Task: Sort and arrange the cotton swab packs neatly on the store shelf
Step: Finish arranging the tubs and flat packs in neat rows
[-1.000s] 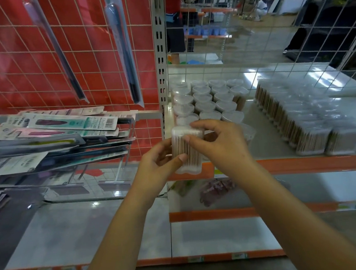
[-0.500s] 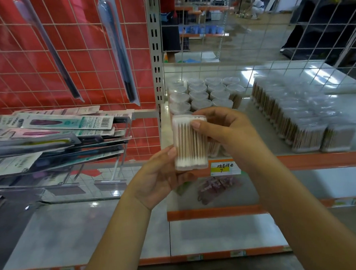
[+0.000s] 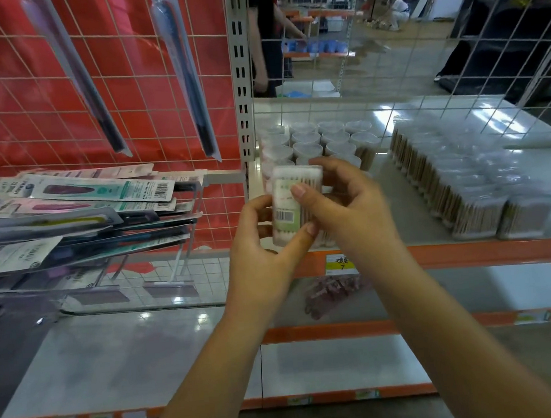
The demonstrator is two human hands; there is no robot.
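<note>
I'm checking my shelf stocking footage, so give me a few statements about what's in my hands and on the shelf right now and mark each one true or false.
1. Both hands hold one cotton swab pack. True: the left hand and right hand grip it together.
2. The held pack shows a label with a barcode. True.
3. The held pack already stands on the shelf. False: it is held up at the shelf's front edge.
4. The round swab tubs sit right of the rectangular packs. False: they sit to the left.
5. The price tag on the shelf edge is blue. False: it is yellow and white.
</note>
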